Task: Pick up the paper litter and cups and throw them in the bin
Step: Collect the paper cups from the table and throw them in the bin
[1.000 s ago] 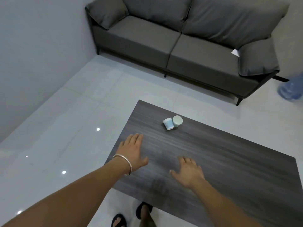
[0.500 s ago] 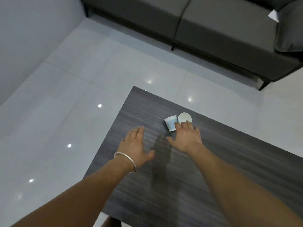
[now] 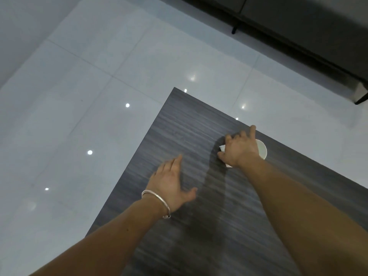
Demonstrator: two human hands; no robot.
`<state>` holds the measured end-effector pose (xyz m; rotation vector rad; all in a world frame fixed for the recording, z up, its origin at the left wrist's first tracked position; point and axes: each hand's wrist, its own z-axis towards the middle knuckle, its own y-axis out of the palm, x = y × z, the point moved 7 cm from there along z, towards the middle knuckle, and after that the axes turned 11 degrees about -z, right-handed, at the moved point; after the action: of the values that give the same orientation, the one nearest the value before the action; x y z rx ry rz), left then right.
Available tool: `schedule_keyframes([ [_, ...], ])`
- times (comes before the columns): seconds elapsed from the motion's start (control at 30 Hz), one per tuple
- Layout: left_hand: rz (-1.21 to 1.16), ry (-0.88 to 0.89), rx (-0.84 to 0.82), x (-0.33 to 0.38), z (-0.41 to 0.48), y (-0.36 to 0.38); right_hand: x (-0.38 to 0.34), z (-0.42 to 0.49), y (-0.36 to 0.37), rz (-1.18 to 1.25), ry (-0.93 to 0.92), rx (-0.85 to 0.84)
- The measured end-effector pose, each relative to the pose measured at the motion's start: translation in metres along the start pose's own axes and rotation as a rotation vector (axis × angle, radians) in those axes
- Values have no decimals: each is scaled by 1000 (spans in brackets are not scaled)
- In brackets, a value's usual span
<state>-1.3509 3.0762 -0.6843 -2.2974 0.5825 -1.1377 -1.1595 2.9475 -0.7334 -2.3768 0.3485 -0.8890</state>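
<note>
Your right hand (image 3: 240, 150) curls its fingers (image 3: 229, 138) and thumb round the tipped cup (image 3: 222, 148) on the worktop (image 3: 199, 120). The second cup (image 3: 262, 149) stands just right of them. Your left hand (image 3: 169, 186) is flat, fingers straight.

- The table (image 3: 199, 126) is dark grey with thin, lighter stripes, like wood.
- The floor (image 3: 99, 96) is shiny pale grey, with thin lines making big squares and small bright white dots of light.
- The right cup (image 3: 262, 149) is white.
- The left cup (image 3: 222, 146) shows only small white bits.
- The bangle (image 3: 157, 198), near left, is silver.
- The sofa (image 3: 298, 16), far right, is very dark grey.
</note>
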Motion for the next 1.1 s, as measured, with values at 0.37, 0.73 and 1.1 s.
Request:
schedule_keyframes([
  [0.37, -315, 21, 3, 41, 6, -11, -23, -105, -71, 1021, 52, 216],
  [0.73, -251, -53, -46, -4, -8, 20, 54, -51, 38, 782, 319, 62],
  [1.1, -109, 30, 15, 30, -40, -25, -10, -111, 23, 879, 172, -2],
])
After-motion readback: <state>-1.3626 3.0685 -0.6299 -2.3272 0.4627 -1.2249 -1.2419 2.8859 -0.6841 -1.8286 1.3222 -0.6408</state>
